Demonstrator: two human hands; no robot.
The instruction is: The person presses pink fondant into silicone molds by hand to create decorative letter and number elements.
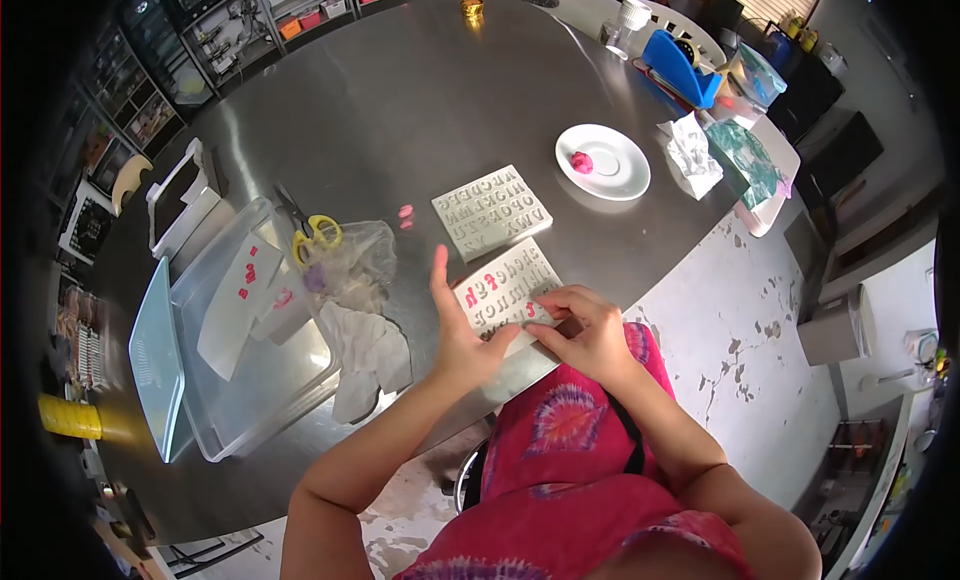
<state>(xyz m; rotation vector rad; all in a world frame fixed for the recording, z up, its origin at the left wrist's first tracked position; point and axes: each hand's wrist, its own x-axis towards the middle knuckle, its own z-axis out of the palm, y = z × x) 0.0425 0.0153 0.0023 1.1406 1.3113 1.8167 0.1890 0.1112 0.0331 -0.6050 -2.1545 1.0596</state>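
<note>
My left hand (462, 332) grips the left and near edges of a pale letter mold (508, 292), thumb over its near edge and index finger stretched up along its side. Pink paste fills a few of the mold's letter cavities. My right hand (592, 330) bends over the mold's right side, thumb and fingers drawn together at its surface; anything between them is hidden. A second letter mold (492, 212) lies just beyond, its cavities unfilled. Small pink pieces (405, 217) rest on the table to its left. A white saucer (622, 170) carries a pink lump (582, 163).
On the left stand a clear plastic bin (215, 405) with a white strip of pink letters, yellow-handled scissors (318, 242), a plastic bag (365, 255) and a grey cloth (365, 355). Crumpled tissue (692, 155) and a blue tape dispenser (680, 70) sit at the right edge.
</note>
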